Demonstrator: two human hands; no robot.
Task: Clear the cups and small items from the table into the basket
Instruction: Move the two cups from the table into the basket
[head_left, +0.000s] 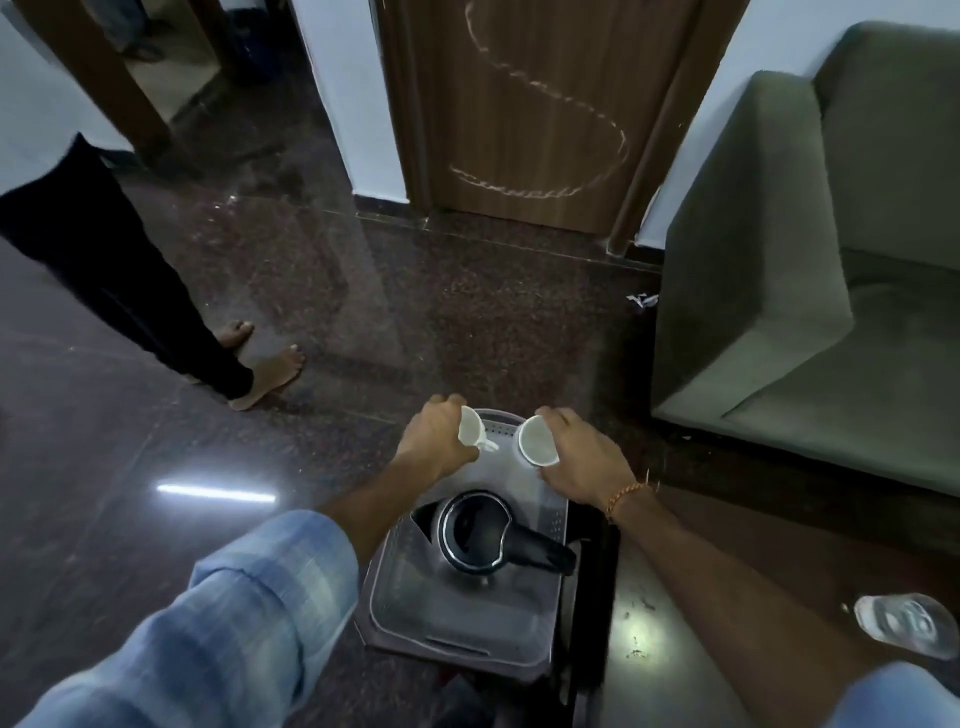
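A: What do the two hands hold?

B: The left hand (436, 441) has its fingers curled round a white cup with a handle (474, 428), tipped on its side with the handle pointing toward the right. The right hand (582, 457) grips a second white cup (537, 441), tilted so its open mouth faces the camera.

A: Where are they, relative to the basket?

B: Both cups hang above the far end of the grey basket (457, 631), near each other but apart. Whether either touches the basket's rim I cannot tell.

A: What is inside the basket?

B: A black electric kettle (480, 530) with a steel rim stands in the middle, lid open, its handle pointing toward the basket's right edge. The near end of the basket shows bare floor.

A: And the tabletop?

B: The dark tabletop (631, 613) shows along the basket's right side. A clear glass (906, 623) sits near its right edge, well apart from the basket.

A: Anything else around?

B: A green sofa (810, 270) stands on the right, a wooden door (540, 104) lies ahead, and another person's bare feet (267, 371) rest on the polished floor at the left. The right wrist wears an orange thread band (626, 493).
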